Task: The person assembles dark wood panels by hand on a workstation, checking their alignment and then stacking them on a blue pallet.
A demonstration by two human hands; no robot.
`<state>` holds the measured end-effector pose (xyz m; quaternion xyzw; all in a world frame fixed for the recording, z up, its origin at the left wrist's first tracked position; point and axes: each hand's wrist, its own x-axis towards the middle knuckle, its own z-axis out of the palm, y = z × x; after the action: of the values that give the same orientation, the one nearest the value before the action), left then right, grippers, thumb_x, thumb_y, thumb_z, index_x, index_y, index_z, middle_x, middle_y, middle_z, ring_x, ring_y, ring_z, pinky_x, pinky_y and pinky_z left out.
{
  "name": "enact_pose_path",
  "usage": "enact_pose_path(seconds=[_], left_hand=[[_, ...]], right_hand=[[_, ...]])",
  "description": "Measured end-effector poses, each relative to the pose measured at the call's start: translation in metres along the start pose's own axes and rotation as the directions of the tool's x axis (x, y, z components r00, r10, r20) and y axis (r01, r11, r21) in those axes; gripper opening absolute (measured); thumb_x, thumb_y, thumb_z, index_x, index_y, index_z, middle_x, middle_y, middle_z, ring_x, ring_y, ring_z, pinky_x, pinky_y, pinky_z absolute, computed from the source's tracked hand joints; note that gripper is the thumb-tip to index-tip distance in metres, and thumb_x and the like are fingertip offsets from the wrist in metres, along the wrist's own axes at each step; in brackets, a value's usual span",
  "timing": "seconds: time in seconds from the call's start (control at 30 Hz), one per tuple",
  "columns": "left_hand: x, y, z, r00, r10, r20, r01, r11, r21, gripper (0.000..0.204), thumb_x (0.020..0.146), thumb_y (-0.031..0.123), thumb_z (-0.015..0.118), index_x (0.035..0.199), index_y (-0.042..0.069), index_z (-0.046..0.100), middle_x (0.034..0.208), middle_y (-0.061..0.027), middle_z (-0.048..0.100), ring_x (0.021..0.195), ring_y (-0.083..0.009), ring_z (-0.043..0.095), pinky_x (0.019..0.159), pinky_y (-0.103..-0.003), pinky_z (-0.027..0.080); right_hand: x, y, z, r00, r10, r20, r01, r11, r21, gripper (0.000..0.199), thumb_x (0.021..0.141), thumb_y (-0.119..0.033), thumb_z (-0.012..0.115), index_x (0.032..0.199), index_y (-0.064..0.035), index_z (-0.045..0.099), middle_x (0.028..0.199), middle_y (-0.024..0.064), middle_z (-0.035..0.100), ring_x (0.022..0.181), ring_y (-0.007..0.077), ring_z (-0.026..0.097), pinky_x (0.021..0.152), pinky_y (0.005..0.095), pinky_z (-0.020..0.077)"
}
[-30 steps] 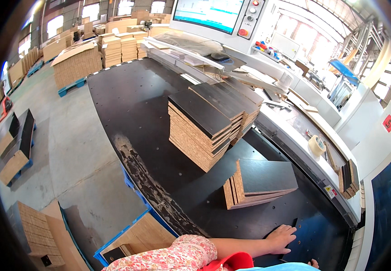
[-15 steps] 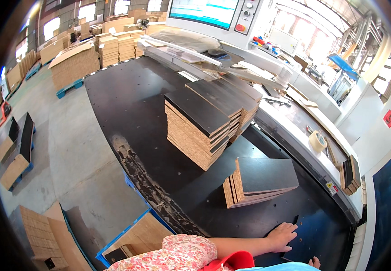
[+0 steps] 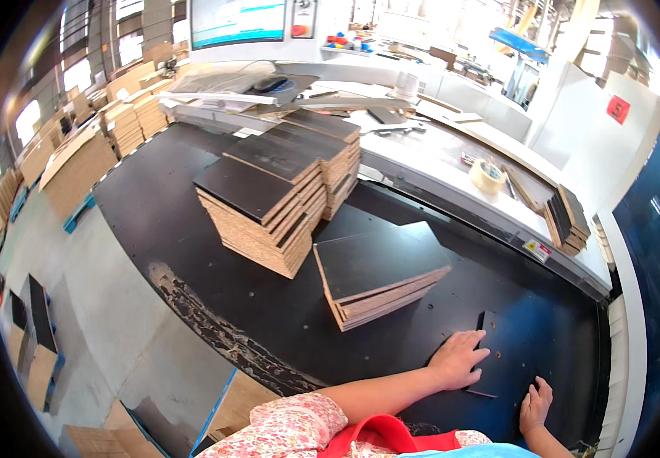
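Note:
A thin black panel (image 3: 507, 359) lies flat on the black work table (image 3: 193, 252), close to the near edge. My left hand (image 3: 458, 359) rests flat on the panel's left edge, fingers spread. My right hand (image 3: 536, 403) presses on its near right corner, fingers apart. Neither hand grips anything. Just beyond the left hand sits a short stack of black-faced chipboard panels (image 3: 379, 275). A taller, staggered pile of the same panels (image 3: 280, 187) stands further back at the middle of the table.
A white machine bench (image 3: 452, 183) runs along the table's far side, carrying a roll of tape (image 3: 488, 175) and a small pile of dark boards (image 3: 566, 221). A control screen (image 3: 238, 19) stands behind. Pallets of boards (image 3: 78, 164) sit on the grey floor at left.
The view has swung, shifting the stacks toward the picture's centre. My right hand has come further into view onto the thin panel. My left hand stays flat on that panel.

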<state>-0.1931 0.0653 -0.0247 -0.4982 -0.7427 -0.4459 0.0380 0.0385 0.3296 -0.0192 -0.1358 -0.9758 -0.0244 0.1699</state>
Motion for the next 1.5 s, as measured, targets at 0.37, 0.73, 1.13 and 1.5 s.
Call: enact_pose_path(seconds=[0.37,0.73,1.13,1.5], left_hand=[[0.006,0.003,-0.003,0.999,-0.044,0.018,0.041,0.989,0.14,0.039,0.082,0.01,0.061,0.121,0.005,0.065,0.143,-0.017,0.051,0.134,-0.0356,0.046,0.113,-0.046,0.036],[0.008,0.005,0.003,0.997,-0.074,-0.017,0.076,0.979,0.189,0.037,0.079,0.001,0.06,0.115,0.007,0.07,0.138,-0.014,0.057,0.133,-0.035,0.048,0.113,-0.045,0.038],[-0.008,0.025,0.005,0.962,-0.215,-0.167,0.263,0.89,0.372,0.038,0.079,-0.003,0.058,0.114,0.008,0.07,0.133,-0.0148,0.061,0.124,-0.034,0.056,0.107,-0.042,0.044],[-0.035,0.057,0.026,0.844,-0.276,-0.459,0.501,0.711,0.493,0.031,0.086,0.005,0.056,0.115,0.004,0.068,0.132,-0.0157,0.061,0.121,-0.0344,0.057,0.105,-0.042,0.046]], right_hand=[[0.006,-0.006,-0.006,1.0,-0.008,-0.019,0.01,0.991,0.13,0.024,0.082,-0.011,0.063,0.101,0.002,0.068,0.132,0.0174,0.054,0.123,0.0371,0.049,0.106,0.0489,0.0354],[0.008,-0.002,-0.006,0.998,-0.03,-0.049,0.039,0.979,0.201,0.027,0.081,-0.017,0.066,0.103,-0.0023,0.07,0.135,0.0153,0.053,0.128,0.0334,0.047,0.105,0.0494,0.0345],[0.007,0.011,-0.015,0.915,-0.376,-0.146,0.402,0.819,0.41,0.027,0.083,-0.024,0.068,0.104,-0.0073,0.069,0.132,0.0133,0.057,0.127,0.0302,0.05,0.108,0.0492,0.035],[0.0,0.02,-0.011,0.819,-0.539,-0.198,0.561,0.68,0.472,0.023,0.081,-0.016,0.07,0.101,-0.0048,0.069,0.133,0.0127,0.057,0.126,0.0313,0.052,0.107,0.0473,0.037]])
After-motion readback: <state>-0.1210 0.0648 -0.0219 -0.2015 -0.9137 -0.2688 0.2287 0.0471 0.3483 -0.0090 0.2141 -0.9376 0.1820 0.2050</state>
